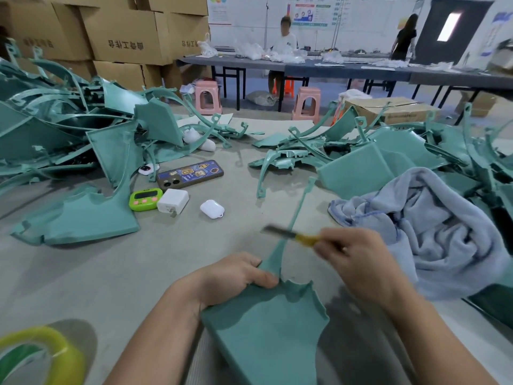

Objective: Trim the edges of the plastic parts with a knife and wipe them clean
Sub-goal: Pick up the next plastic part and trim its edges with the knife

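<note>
My left hand (pixel 236 276) grips a teal plastic part (pixel 266 334) at the neck where its wide panel narrows into a long thin arm pointing away from me. My right hand (pixel 358 262) holds a yellow-handled knife (pixel 291 236), whose grey blade lies across the thin arm; the knife is motion-blurred. A light blue cloth (pixel 433 229) lies crumpled just right of my right hand, partly under my forearm.
Heaps of teal parts lie at the left (pixel 69 140) and right (pixel 388 157). On the table between them are a phone (pixel 190 173), a green timer (pixel 145 200), a white charger (pixel 172 201) and an earbud case (pixel 212 208). A yellow tape roll (pixel 39 354) sits at the near left.
</note>
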Motion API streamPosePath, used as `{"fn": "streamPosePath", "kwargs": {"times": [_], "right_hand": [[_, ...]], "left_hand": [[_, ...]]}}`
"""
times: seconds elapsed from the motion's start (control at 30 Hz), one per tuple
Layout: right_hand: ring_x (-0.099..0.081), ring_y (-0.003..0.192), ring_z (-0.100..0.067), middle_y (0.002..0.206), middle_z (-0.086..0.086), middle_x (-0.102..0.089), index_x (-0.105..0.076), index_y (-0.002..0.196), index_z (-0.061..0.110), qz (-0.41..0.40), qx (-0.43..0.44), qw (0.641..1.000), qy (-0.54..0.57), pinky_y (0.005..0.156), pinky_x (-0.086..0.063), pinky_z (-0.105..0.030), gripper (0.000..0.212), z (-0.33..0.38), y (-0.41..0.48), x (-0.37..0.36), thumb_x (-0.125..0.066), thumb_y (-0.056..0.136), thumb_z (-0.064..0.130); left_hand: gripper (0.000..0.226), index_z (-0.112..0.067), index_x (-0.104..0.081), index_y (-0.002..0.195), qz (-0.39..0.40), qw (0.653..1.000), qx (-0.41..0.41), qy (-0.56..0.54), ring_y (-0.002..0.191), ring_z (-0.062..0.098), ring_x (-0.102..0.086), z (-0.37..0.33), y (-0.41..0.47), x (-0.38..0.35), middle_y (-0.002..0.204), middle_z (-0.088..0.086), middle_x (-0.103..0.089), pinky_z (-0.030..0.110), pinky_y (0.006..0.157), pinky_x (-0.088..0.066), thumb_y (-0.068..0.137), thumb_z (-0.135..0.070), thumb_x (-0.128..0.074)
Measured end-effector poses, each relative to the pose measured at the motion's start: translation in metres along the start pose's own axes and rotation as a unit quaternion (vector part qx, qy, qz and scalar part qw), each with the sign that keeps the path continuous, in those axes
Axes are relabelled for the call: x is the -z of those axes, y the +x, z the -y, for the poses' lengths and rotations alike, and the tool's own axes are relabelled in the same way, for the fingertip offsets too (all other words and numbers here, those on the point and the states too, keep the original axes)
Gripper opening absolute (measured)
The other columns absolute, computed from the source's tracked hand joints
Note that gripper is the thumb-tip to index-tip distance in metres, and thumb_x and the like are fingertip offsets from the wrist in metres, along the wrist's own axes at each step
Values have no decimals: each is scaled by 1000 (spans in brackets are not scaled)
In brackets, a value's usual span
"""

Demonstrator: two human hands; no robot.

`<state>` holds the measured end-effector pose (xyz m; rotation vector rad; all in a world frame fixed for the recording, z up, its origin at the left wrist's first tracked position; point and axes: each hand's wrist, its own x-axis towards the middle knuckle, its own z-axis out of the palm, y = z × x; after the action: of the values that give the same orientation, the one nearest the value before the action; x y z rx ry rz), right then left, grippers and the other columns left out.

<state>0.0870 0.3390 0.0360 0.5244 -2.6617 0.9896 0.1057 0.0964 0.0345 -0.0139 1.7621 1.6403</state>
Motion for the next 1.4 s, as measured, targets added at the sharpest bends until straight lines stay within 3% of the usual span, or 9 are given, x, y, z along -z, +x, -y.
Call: {"fn": "streamPosePath", "kwargs": {"times": [0.2, 0.37, 0.5, 0.63, 0.73, 0.83, 1.07, 1.17, 1.4], "right_hand": [[-45, 52, -15, 50, 1, -50, -49, 63, 14, -158, -117, 978, -75, 54, -35, -33, 33, -11, 8, -2, -63, 92, 25], [-42, 54, -11, 58, 0, -51, -54, 73, 11, 45, -23, 998, -39, 55, -37, -31, 27, 0, -2, -9, -61, 88, 32], [-48, 61, -21, 55, 0, -53, -56, 65, 12, -188, -152, 962, -129, 60, -27, -36, 35, -5, 8, 1, -60, 97, 26], [-49, 56, -5, 60, 2, -64, -63, 66, 13, -135, -141, 976, 91, 55, -39, -21, 30, -1, 0, -7, -64, 96, 18], [-64, 75, -7, 93, 0, -78, -76, 75, 9, 56, -173, 915, 360, 68, -53, -24, 23, 7, 0, -10, -64, 95, 9], [-66, 72, -11, 83, -4, -74, -80, 77, 9, 176, -231, 873, 392, 60, -53, -20, 24, 13, -3, -15, -64, 96, 11], [-71, 67, -4, 75, 0, -77, -76, 79, 6, -83, -299, 820, 481, 59, -55, -15, 26, 20, 8, -32, -60, 99, 4], [-75, 79, -10, 84, -6, -78, -79, 73, 6, -74, -286, 795, 529, 71, -61, -21, 32, 26, 3, -39, -59, 98, 5], [-67, 99, -17, 105, 2, -78, -82, 82, 18, -61, -231, 849, 472, 96, -49, -40, 24, 22, 0, -37, -64, 97, 17]], "left_hand": [[17, -1, -76, 102, -10, 1000, 8, 17, 78, 28, -70, 0, -2, 0, 101, 19, -75, 33, 75, -57, 95, -10, -63], [16, 0, -76, 101, -9, 1000, 6, 24, 78, 28, -70, 0, -1, 0, 99, 19, -75, 33, 76, -57, 94, -9, -64], [20, 3, -75, 105, -11, 999, 0, 35, 84, 30, -70, 2, 1, 1, 105, 22, -74, 34, 78, -58, 95, -11, -64], [21, -10, -81, 83, -58, 998, -19, 20, 73, 24, -73, -1, 3, 2, 94, 14, -77, 29, 68, -58, 95, -10, -64], [24, -10, -82, 79, -117, 991, -55, -24, 73, 25, -75, -3, 6, 1, 93, 16, -78, 28, 63, -58, 94, -8, -64], [24, -12, -83, 82, -142, 985, -73, -59, 73, 26, -76, -2, 6, -1, 91, 17, -78, 29, 59, -58, 95, -7, -63], [59, -9, -74, 115, -61, 941, -170, -284, 94, 25, -70, -5, 4, 4, 108, 9, -74, 38, 83, -57, 78, -53, -65], [52, -9, -69, 126, -38, 948, -230, -217, 118, 32, -66, -1, 7, 0, 128, 15, -69, 45, 100, -54, 78, -26, -80], [14, -11, -75, 81, -388, 846, -337, -139, 69, 16, -61, 0, 19, -6, 76, -4, -69, 35, 68, -51, 68, -9, -68]]}}
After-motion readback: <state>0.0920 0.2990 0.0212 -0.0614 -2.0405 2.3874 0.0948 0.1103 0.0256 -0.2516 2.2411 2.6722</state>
